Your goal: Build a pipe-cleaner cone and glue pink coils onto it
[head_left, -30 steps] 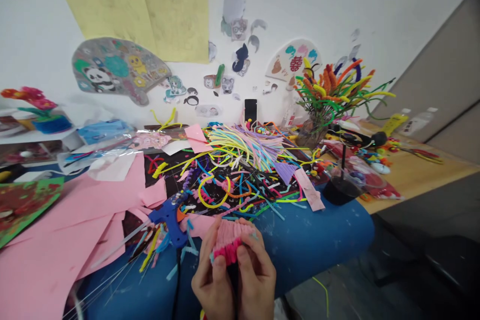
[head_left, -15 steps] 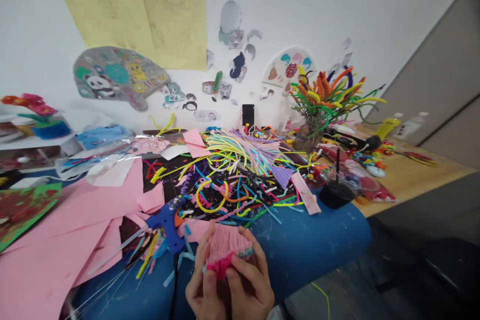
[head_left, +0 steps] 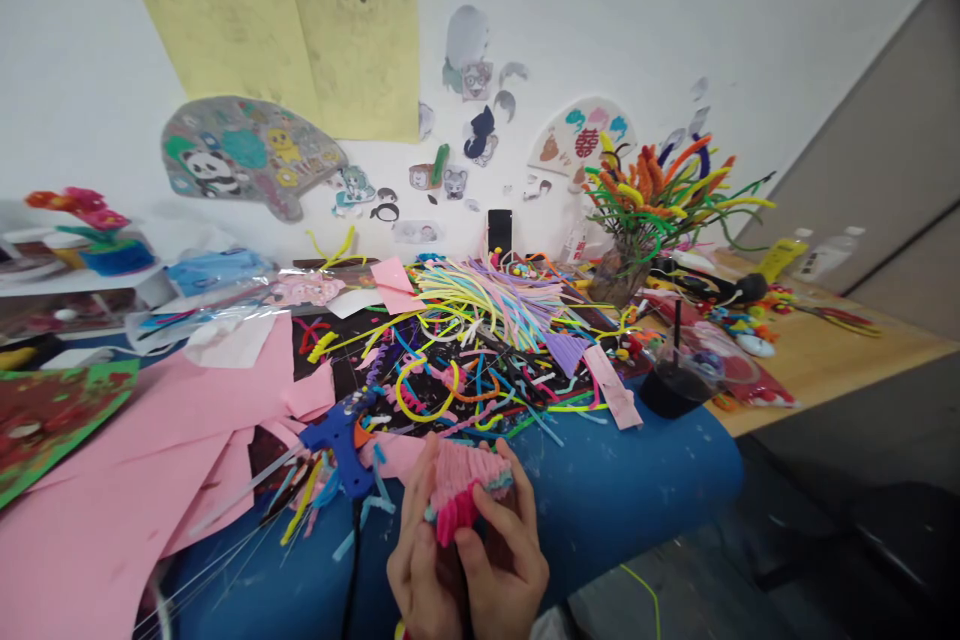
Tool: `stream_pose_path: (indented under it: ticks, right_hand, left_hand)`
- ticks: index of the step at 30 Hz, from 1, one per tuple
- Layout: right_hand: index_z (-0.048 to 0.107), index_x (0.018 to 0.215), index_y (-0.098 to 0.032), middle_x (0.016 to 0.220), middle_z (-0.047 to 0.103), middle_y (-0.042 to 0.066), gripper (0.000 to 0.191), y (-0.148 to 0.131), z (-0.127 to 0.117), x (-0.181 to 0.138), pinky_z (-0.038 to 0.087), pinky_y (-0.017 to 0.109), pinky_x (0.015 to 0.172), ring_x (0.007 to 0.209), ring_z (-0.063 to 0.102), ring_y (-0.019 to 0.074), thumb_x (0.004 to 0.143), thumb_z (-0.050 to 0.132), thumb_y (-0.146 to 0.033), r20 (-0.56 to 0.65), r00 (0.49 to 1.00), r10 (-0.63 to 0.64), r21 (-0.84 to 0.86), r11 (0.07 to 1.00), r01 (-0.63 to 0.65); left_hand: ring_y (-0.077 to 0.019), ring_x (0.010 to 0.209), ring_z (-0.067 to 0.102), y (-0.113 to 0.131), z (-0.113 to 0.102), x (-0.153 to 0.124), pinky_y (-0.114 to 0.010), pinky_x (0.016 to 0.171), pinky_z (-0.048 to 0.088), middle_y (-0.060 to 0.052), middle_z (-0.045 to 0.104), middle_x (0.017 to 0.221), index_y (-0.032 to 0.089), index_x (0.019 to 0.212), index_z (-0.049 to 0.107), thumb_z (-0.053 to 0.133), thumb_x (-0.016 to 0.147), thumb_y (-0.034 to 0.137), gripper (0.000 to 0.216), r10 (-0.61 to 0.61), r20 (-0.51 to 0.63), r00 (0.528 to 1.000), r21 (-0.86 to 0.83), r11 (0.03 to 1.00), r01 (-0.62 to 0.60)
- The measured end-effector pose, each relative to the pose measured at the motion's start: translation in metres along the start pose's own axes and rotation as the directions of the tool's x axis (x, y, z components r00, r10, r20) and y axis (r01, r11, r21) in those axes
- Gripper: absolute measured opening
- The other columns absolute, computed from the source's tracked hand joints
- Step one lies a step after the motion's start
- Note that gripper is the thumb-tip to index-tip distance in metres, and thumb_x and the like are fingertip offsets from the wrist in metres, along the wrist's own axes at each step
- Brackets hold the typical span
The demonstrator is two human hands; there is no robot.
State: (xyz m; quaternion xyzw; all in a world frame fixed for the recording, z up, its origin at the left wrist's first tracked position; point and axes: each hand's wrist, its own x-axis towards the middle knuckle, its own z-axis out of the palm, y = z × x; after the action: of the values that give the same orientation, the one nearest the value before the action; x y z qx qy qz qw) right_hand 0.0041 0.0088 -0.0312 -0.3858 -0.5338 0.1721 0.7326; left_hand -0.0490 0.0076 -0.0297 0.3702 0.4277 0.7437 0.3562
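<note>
Grip first: both hands are closed around one fuzzy pink bundle (head_left: 459, 485), a wad of pipe-cleaner loops, pale pink on top and hot pink with a trace of teal at its lower edge. My left hand (head_left: 420, 560) wraps the bundle's left side, fingers curled up along it. My right hand (head_left: 501, 560) clamps the right side, thumb pressed over the hot-pink edge, fingers (head_left: 521, 480) hooked across the top. Neither grip is slack; the bundle is pinched between the two hands, low in the view and just in front of the blue worktop (head_left: 607, 480).

I'll take the blue glue gun (head_left: 337, 435) as my landmark. The bundle sits just right of it and nearer to me. The gun's black cord (head_left: 352, 560) drops from it toward me, passing left of my left hand. Left of the gun, pink paper sheets (head_left: 135, 450) spread wide over the worktop. Behind the gun and to its right lies a tangled pile of coloured pipe cleaners (head_left: 480, 340). Further right of the gun, a dark cup with a straw (head_left: 671, 385) stands near the worktop's edge, and behind that a vase of orange, yellow and green stems (head_left: 645, 210) rises against the wall.
</note>
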Motion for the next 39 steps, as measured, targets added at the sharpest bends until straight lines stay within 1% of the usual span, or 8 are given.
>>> stream_pose_path:
  ticks: [6, 11, 16, 21, 24, 29, 34, 39]
  right_hand:
    - [0.07, 0.103, -0.028, 0.137, 0.054, 0.004, 0.018, -0.007, 0.0, 0.005, 0.049, 0.028, 0.102, 0.126, 0.056, 0.019, 0.087, 0.069, -0.036, -0.009, 0.998, 0.069, 0.036, 0.997, -0.069]
    - [0.07, 0.098, -0.027, 0.133, 0.056, 0.003, 0.019, -0.01, 0.002, 0.006, 0.05, 0.026, 0.099, 0.124, 0.056, 0.0173, 0.082, 0.07, -0.016, -0.028, 0.996, 0.08, 0.014, 0.997, -0.08]
    - [0.071, 0.096, -0.028, 0.135, 0.054, 0.005, 0.025, -0.006, 0.003, 0.005, 0.053, 0.033, 0.096, 0.122, 0.058, 0.0212, 0.08, 0.068, -0.009, -0.006, 0.996, 0.084, -0.045, 0.995, -0.084]
    - [0.074, 0.096, -0.027, 0.136, 0.056, 0.007, 0.019, -0.008, 0.0, 0.007, 0.055, 0.036, 0.095, 0.121, 0.059, 0.0244, 0.085, 0.063, -0.015, 0.041, 0.997, 0.072, -0.1, 0.993, -0.067]
    - [0.076, 0.094, -0.025, 0.134, 0.059, 0.008, 0.02, -0.01, -0.002, 0.008, 0.054, 0.035, 0.096, 0.12, 0.061, 0.0243, 0.089, 0.058, -0.018, 0.058, 0.996, 0.066, -0.126, 0.99, -0.058]
    - [0.077, 0.095, -0.026, 0.133, 0.059, 0.007, 0.02, -0.01, -0.001, 0.008, 0.055, 0.035, 0.094, 0.117, 0.063, 0.0241, 0.091, 0.058, -0.02, 0.054, 0.997, 0.047, -0.149, 0.988, -0.038]
    - [0.076, 0.1, -0.028, 0.135, 0.057, 0.007, 0.019, -0.008, -0.001, 0.004, 0.055, 0.038, 0.094, 0.119, 0.061, 0.0262, 0.094, 0.058, -0.027, 0.068, 0.998, -0.008, -0.146, 0.989, 0.018]
    - [0.076, 0.095, -0.027, 0.13, 0.06, 0.008, 0.029, -0.009, 0.002, -0.005, 0.056, 0.039, 0.09, 0.115, 0.063, 0.0265, 0.098, 0.05, -0.04, -0.007, 0.998, 0.059, -0.081, 0.995, -0.06]
  left_hand:
    - [-0.0266, 0.134, 0.047, -0.001, 0.001, -0.003, -0.042, 0.111, 0.038, -0.004, 0.057, 0.141, 0.027, 0.119, 0.069, 0.052, 0.094, 0.032, 0.031, 0.083, 0.018, 0.996, -0.157, 0.984, -0.079]
    - [-0.0297, 0.134, 0.046, -0.005, -0.004, 0.001, -0.043, 0.11, 0.039, -0.007, 0.058, 0.14, 0.027, 0.119, 0.07, 0.059, 0.089, 0.041, 0.035, 0.105, 0.055, 0.993, -0.163, 0.982, -0.095]
    - [-0.0298, 0.13, 0.051, -0.002, -0.004, 0.003, -0.041, 0.11, 0.039, -0.008, 0.064, 0.133, 0.024, 0.112, 0.074, 0.068, 0.082, 0.03, 0.032, -0.099, 0.017, 0.995, -0.132, 0.986, 0.1]
    - [-0.0324, 0.13, 0.051, 0.012, 0.002, 0.006, -0.042, 0.106, 0.045, -0.012, 0.063, 0.133, 0.017, 0.109, 0.075, 0.065, 0.081, 0.036, 0.035, -0.313, -0.069, 0.947, -0.192, 0.936, 0.295]
    - [-0.0342, 0.127, 0.054, 0.017, 0.005, 0.007, -0.046, 0.105, 0.045, -0.015, 0.068, 0.124, 0.014, 0.111, 0.073, 0.064, 0.08, 0.039, 0.041, -0.366, -0.089, 0.926, -0.222, 0.914, 0.34]
    - [-0.0304, 0.124, 0.057, 0.01, 0.003, 0.005, -0.043, 0.108, 0.042, -0.013, 0.069, 0.122, 0.015, 0.116, 0.071, 0.064, 0.082, 0.042, 0.044, -0.353, -0.144, 0.924, -0.192, 0.926, 0.324]
    - [-0.0286, 0.119, 0.061, 0.0, -0.006, 0.001, -0.038, 0.1, 0.05, -0.012, 0.072, 0.117, 0.015, 0.118, 0.07, 0.061, 0.086, 0.047, 0.046, -0.304, -0.162, 0.939, -0.126, 0.95, 0.285]
    - [-0.0245, 0.112, 0.065, 0.003, -0.006, -0.004, -0.031, 0.093, 0.054, -0.01, 0.071, 0.12, 0.018, 0.13, 0.061, 0.057, 0.089, 0.045, 0.05, -0.209, -0.165, 0.964, -0.103, 0.976, 0.194]
